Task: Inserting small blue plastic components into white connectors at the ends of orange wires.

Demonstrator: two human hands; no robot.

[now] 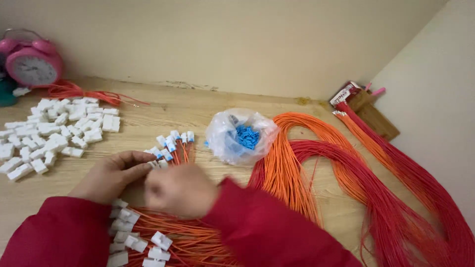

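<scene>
Both hands meet low in the middle, w/ red sleeves. The left hand point(111, 175) pinches a small white connector point(154, 164) w/ fingertips, prob. to keep it steady. The right hand point(179, 190) is curled and blurry; can't tell what it grips. Just past the fingers stand orange wires w/ white-and-blue connectors point(173, 143). Under the wrists lie finished wires w/ white connectors point(148, 242). A bag of blue clips point(242, 136) sits near the right hand, loose white connectors point(54, 131) left of the left hand, both easy to reach on the table point(163, 109).

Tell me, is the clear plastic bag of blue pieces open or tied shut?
Open. The plastic bag sits on the wooden table with its mouth spread wide, and the blue pieces lie exposed inside.
</scene>
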